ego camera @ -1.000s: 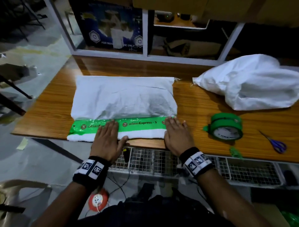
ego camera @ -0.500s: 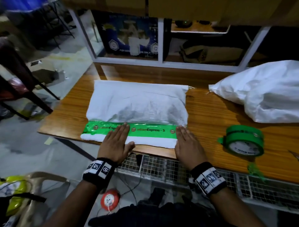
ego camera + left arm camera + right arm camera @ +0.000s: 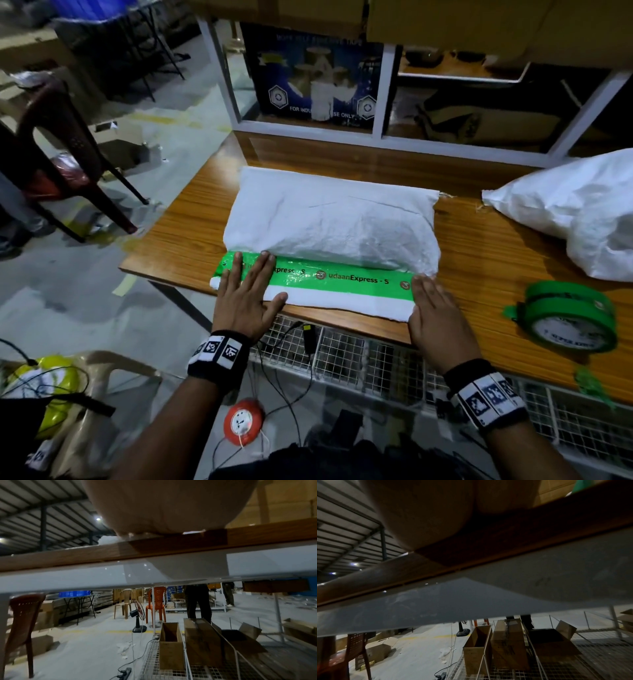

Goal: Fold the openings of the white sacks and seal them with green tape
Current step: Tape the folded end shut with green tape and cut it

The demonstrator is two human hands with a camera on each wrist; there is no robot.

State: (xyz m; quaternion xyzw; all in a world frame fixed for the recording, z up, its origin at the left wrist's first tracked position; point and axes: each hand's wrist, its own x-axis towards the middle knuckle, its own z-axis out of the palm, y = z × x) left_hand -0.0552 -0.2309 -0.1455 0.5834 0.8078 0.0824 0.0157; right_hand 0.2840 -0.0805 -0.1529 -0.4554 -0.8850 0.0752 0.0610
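Observation:
A white sack (image 3: 329,219) lies flat on the wooden table (image 3: 479,260), its folded opening toward me. A strip of green printed tape (image 3: 342,279) runs along the fold. My left hand (image 3: 245,291) presses flat on the tape's left part, fingers straight. At the tape's right end my right hand (image 3: 433,308) lies flat on the sack's corner. A second, unsealed white sack (image 3: 575,212) sits at the back right. The wrist views show only each palm's underside (image 3: 171,507) (image 3: 436,513) and the table edge (image 3: 154,550).
A roll of green tape (image 3: 570,318) stands right of my right hand, a green scrap (image 3: 591,385) near the front edge. A shelf frame (image 3: 380,89) backs the table. Wire baskets (image 3: 376,363), cables and an orange socket reel (image 3: 241,423) lie below. A dark chair (image 3: 68,144) stands left.
My left hand has slid left along the tape, toward the sack's left end. The right hand stays at the right end. My head has turned left.

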